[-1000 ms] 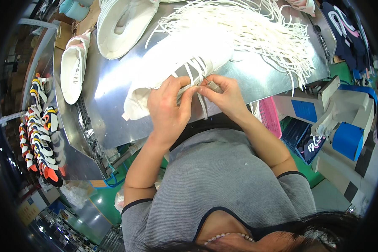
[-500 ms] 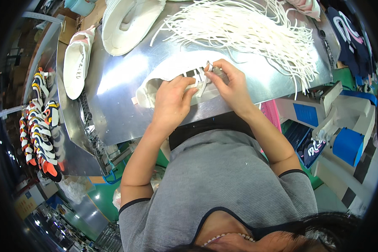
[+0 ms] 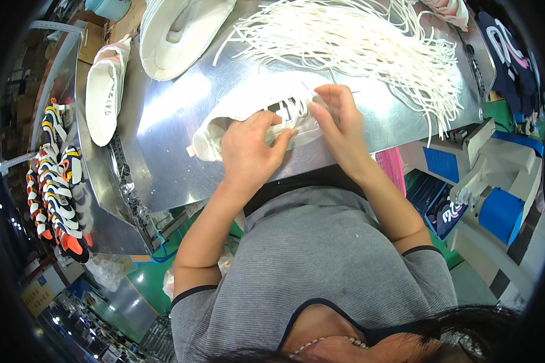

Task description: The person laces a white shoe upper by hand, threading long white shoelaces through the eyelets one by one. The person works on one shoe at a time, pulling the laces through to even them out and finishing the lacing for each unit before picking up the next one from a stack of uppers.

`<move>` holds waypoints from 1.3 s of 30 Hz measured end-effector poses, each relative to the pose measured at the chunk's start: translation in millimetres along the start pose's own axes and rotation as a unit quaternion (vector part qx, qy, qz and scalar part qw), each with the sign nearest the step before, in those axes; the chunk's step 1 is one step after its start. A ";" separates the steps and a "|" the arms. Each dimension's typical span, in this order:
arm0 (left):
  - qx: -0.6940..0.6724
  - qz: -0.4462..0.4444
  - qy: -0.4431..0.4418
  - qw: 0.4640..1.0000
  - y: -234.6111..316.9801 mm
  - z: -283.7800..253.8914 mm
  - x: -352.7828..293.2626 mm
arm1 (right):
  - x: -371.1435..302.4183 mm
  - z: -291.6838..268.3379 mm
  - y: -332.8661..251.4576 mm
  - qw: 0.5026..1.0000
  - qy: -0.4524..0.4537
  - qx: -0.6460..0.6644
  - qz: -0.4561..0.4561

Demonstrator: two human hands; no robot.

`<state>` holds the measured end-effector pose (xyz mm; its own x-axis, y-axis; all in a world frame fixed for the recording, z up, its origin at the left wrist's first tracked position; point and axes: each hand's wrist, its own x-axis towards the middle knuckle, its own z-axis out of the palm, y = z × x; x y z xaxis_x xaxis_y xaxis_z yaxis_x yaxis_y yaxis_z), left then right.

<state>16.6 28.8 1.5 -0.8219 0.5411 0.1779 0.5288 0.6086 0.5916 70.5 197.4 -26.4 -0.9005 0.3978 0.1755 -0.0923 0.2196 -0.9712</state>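
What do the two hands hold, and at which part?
Both hold the white lace-up shoe: left hand on its laced top, right hand at the laces.

The shiny, smooth sheet-metal tabletop point(image 3: 169, 115) carries a white, matt, seemingly fabric sneaker point(image 3: 248, 118) and a heap of flat white woven laces point(image 3: 357, 45).

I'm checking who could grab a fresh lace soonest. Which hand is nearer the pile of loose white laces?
Right. The right hand works at the white shoe just below the lace pile; the left hand rests farther down, on the shoe's near side.
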 end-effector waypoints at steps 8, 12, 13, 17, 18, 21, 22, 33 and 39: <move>0.000 0.019 0.033 0.999 -2.9 4.4 0.1 | -36.9 -19.7 -10.3 0.987 -0.118 -0.048 0.094; -0.011 0.034 0.023 0.999 -5.0 4.4 -0.8 | -32.6 -19.7 -5.5 0.985 -0.135 -0.077 0.076; -0.015 0.038 0.018 0.999 -5.6 4.9 -1.7 | -31.9 -19.6 -4.0 0.984 -0.140 -0.079 0.074; -0.064 0.041 -0.016 0.997 -3.9 5.8 -8.6 | -29.1 -3.9 -4.8 0.978 -0.140 -0.009 0.153; -0.068 0.046 -0.019 0.996 -2.6 5.8 -12.3 | -30.6 5.0 -4.0 0.980 -0.126 -0.009 0.156; -0.040 0.068 -0.008 0.997 -2.1 3.9 -20.8 | -33.4 -0.4 -7.3 0.978 -0.152 -0.063 0.126; -0.007 0.080 0.003 0.997 -1.8 1.4 -23.3 | -33.8 -13.7 -6.3 0.978 -0.172 -0.085 0.080; 0.078 0.183 0.074 0.977 0.5 -5.8 -38.3 | 10.8 -9.5 -52.1 0.898 -0.247 -0.279 -0.233; 0.123 0.203 0.142 0.961 -8.3 -0.4 -44.1 | 10.5 -4.0 -58.2 0.881 -0.275 -0.289 -0.254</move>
<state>48.3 -0.4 -11.0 -0.5435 0.6041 0.5828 0.8235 0.5181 0.2310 68.1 192.4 32.6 -0.8895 -0.3403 0.3050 -0.4547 0.7252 -0.5170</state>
